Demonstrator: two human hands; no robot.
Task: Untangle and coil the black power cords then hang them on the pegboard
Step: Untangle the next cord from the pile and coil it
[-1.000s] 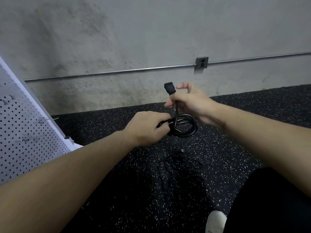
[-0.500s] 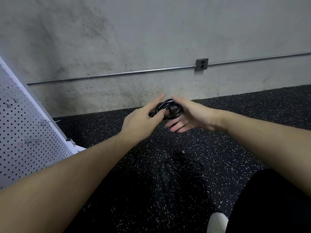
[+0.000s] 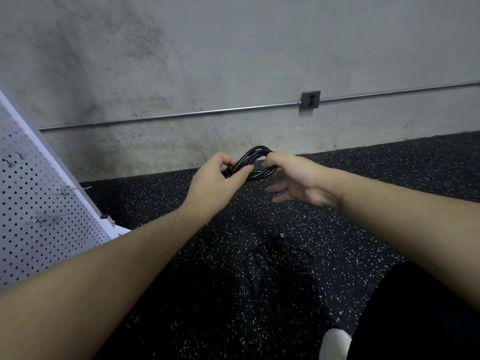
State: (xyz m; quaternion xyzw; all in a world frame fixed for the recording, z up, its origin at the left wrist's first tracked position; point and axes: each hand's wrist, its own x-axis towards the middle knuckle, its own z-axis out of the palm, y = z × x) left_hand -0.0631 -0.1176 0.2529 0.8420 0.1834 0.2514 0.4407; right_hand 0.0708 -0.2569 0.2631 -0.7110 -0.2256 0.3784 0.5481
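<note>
A coiled black power cord [image 3: 255,159] is held up in front of me between both hands. My left hand [image 3: 217,181] grips the coil's left side, fingers curled round the strands. My right hand [image 3: 294,178] pinches the coil's right side with thumb and forefinger, its other fingers spread loose below. On the speckled floor below lies another black cord [image 3: 275,258] in loose tangled loops, hard to make out. The white pegboard [image 3: 28,203] leans at the left, with bare metal hooks [image 3: 74,189] sticking out of it.
A concrete wall [image 3: 233,61] stands ahead with a metal conduit and an outlet box [image 3: 310,100]. Black rubber flooring [image 3: 389,178] covers the ground. My dark trouser leg [image 3: 420,313] and a white shoe [image 3: 335,344] fill the lower right.
The plug end that stood up from my right hand is now wound into the coil. Both hands have lifted the coil higher, and my right hand has moved from beneath the coil to pinching its right side.
</note>
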